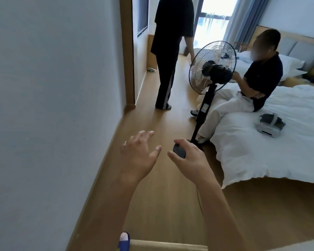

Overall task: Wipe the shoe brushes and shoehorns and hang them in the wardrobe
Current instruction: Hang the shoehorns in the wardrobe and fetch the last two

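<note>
We recorded both of our hands held out over the wooden floor (152, 105) in the lower middle of the frame. Our left hand (140, 153) was released, its fingers spread and relaxed, holding nothing. Our right hand (188, 160) had thumb and fingers curled round a small dark round object (179, 150); only its upper edge showed above the thumb, so we could not tell what it was, nor whether it belonged to the task.

No shoe brush, shoehorn, cloth or wardrobe was visible in this view, so the task's things lay out of frame and nothing of the wiping or hanging could be judged begun.

Handling notes, as judgement only: the dark object looked rigid and light, since a loose one-handed grip carried it. If it proves to be a brush head, we would hold it by the back, not the bristles. Shoehorns are usually stiff and smooth, likely slippery when damp, and best taken near the hanging end.

Surroundings: a grey wall (53, 105) filled the left of the frame. A black standing fan (212, 67) stood at centre right, beside a white bed (279, 151). One person (261, 77) sat on the bed; another (170, 51) stood at upper centre. A grey headset (269, 125) lay on the bed at right.
</note>
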### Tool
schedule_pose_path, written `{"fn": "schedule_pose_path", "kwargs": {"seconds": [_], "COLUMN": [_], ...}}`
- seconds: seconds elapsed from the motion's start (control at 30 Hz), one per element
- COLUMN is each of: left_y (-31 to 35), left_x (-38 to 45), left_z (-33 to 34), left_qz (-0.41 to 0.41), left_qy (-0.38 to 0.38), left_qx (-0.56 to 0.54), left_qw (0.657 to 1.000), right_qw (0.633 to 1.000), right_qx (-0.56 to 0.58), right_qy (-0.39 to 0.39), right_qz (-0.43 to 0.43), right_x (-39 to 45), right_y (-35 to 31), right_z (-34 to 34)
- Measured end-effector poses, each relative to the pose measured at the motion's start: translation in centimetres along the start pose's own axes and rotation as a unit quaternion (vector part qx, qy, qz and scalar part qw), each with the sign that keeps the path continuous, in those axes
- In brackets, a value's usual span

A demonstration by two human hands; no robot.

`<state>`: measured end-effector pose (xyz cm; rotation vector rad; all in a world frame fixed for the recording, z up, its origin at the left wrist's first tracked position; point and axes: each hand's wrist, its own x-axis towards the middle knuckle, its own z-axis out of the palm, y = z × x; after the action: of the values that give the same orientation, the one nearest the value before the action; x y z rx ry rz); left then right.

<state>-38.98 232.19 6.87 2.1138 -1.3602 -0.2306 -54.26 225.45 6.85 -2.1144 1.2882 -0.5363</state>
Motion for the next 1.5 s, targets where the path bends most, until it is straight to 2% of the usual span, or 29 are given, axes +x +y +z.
{"fn": "schedule_pose_path", "kwargs": {"seconds": [0.33,0.53,0.73,1.1,1.33,1.5], "left_y": [-5.9,-8.8,-11.1,-9.0,-8.8,-9.0], "left_x": [22.1,31.4,42.4,67.0,79.8,91.7], "left_z": [-1.6,0.6,3.7,8.2,12.7,16.8], "left_qz": [0.045,0.049,0.037,0.007,0.003,0.029], "left_qy": [-0.029,-0.054,-0.054,-0.03,-0.057,-0.081], "left_qx": [0.002,-0.004,0.028,0.066,0.05,0.029], "left_qw": [0.999,0.997,0.997,0.997,0.997,0.996], "right_qw": [0.997,0.995,0.997,0.999,0.998,0.995], "right_qx": [-0.022,-0.033,-0.022,-0.002,-0.019,-0.03], "right_qy": [0.029,0.025,0.015,-0.03,-0.036,-0.007], "right_qz": [0.064,0.095,0.075,0.036,0.056,0.095], "right_x": [18.9,28.7,41.1,68.7,80.8,91.1], "right_y": [-5.1,-5.0,-3.5,-1.5,0.7,3.0], "right_z": [3.5,5.2,7.3,5.6,4.5,3.9]}}
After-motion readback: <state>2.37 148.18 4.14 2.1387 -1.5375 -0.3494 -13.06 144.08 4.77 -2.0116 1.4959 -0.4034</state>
